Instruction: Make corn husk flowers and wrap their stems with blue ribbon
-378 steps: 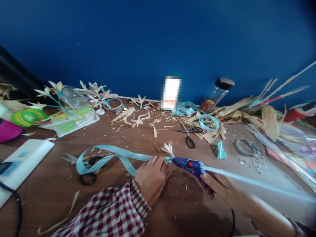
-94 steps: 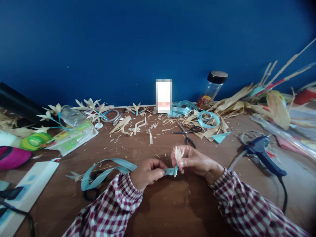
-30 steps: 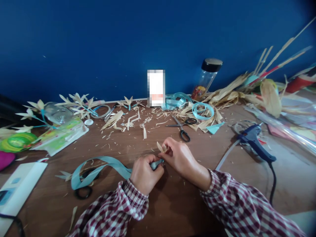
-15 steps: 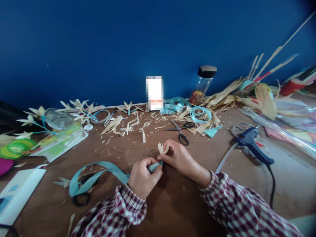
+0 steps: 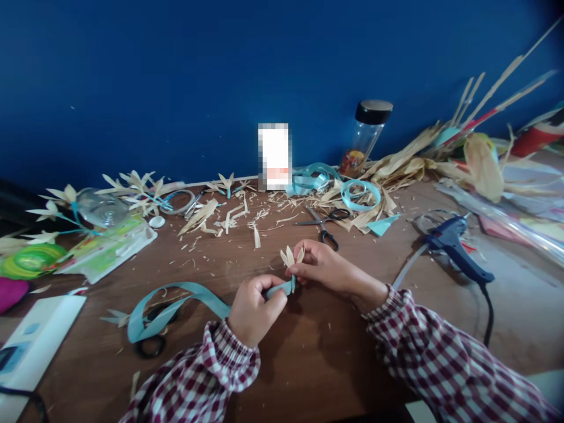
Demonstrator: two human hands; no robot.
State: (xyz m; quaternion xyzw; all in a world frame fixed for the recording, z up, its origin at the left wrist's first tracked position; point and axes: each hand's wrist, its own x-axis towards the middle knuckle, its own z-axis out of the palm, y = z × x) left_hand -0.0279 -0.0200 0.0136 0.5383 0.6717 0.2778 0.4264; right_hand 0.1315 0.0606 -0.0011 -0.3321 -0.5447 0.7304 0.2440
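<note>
Between the fingers of my right hand (image 5: 324, 267) is a small corn-husk flower (image 5: 288, 257), its pale petals pointing up. My left hand (image 5: 255, 308) pinches a light-blue ribbon (image 5: 194, 289) between thumb and forefinger. The ribbon's end meets the flower's base and appears wrapped around it. From the left hand the rest of the ribbon loops out across the table to the left. Beneath that loop lies a pair of black-handled scissors (image 5: 150, 346), partly covered. A second pair of scissors (image 5: 324, 222) rests beyond my right hand.
A blue glue gun (image 5: 458, 244) with a black cord lies at right. Husk scraps litter the back of the table (image 5: 326, 364). Finished-looking husk flowers (image 5: 141, 185) lie back left. A black-lidded jar (image 5: 365, 138), dry husks (image 5: 405, 158) and ribbon coils (image 5: 361, 195) stand along the wall.
The flower has turned so its petals spread more openly toward me. My right hand has shifted slightly right and up, and the ribbon end now shows at the flower's base. The view has tilted slightly.
</note>
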